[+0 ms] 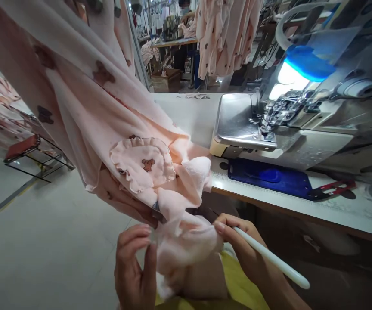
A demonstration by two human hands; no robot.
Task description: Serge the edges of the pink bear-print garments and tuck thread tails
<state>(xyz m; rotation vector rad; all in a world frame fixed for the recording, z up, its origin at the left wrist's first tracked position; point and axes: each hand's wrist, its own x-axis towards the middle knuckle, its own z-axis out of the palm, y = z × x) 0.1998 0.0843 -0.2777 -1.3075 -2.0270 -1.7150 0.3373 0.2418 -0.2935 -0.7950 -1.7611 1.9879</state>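
Observation:
A pale pink fleece garment (85, 107) with brown bear prints hangs down from the upper left, and its lower end bunches over my lap. It has a ruffled pocket (144, 165) with a small bear on it. My left hand (134, 262) is curled, its thumb and fingertips closed at the left edge of the bunched, blurred cloth. At the cloth's right edge, my right hand (240, 241) grips a slim tool with a white handle (276, 260). Its thumb and forefinger press by the fabric. The tool's working tip is too indistinct to name.
A lit sewing machine (270, 120) stands on the white table (179, 110) to the right. A blue tray (266, 174) and red-handled snips (334, 189) lie before it. Pink garments (227, 34) hang behind; a red-topped stool (23, 146) stands left.

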